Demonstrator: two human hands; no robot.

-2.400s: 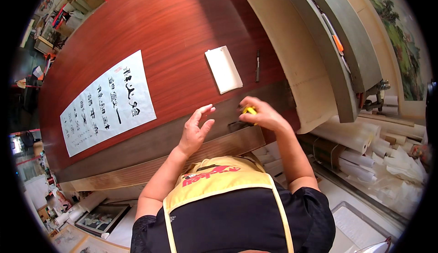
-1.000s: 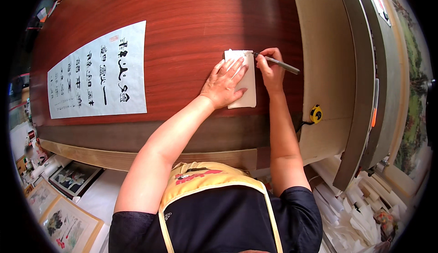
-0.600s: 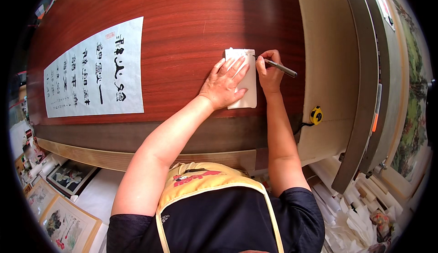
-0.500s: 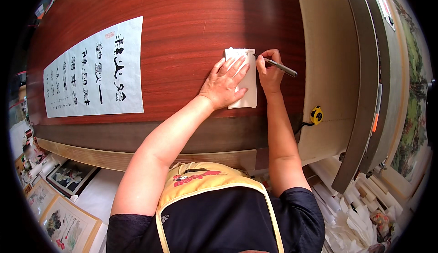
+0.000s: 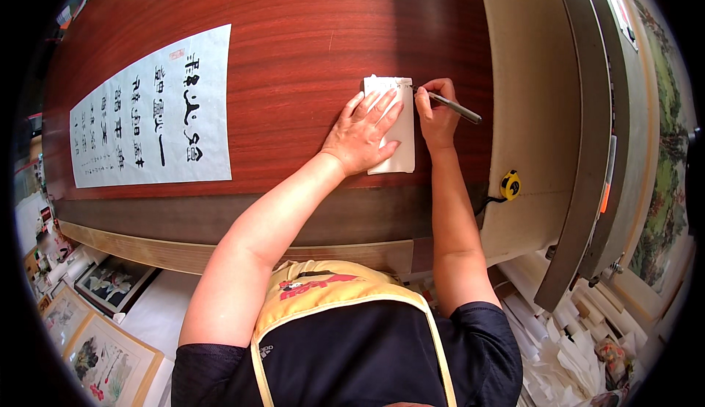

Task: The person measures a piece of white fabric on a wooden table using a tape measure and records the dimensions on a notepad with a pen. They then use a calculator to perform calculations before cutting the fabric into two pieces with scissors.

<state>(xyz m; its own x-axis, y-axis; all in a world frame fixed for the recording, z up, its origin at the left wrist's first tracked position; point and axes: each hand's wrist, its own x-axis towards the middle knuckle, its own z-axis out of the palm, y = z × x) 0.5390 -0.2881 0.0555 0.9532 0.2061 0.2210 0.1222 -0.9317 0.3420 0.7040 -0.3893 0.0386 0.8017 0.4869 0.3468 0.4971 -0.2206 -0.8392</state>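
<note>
A white paper pad (image 5: 399,159) lies on the red-brown wooden table (image 5: 294,62), with small dark marks near its far edge. My left hand (image 5: 361,134) rests flat on the pad, its fingers spread. Just beyond the pad's right edge, my right hand (image 5: 439,119) grips a pen (image 5: 457,107) between thumb and fingers. The pen's grey rear end points right, and its tip is at the pad's far right corner. Over to the left lies a long white sheet with black brush calligraphy (image 5: 150,113) and a small red seal.
A yellow tape measure (image 5: 510,185) sits on the beige board (image 5: 525,99) right of the wood. Grey metal rails (image 5: 593,150) run along the far right. Framed paintings (image 5: 110,363) stand at the lower left; paper rolls and crumpled sheets (image 5: 573,341) pile up at the lower right.
My right hand and the pen have shifted very slightly to the right. The left hand stays spread on the pad.
</note>
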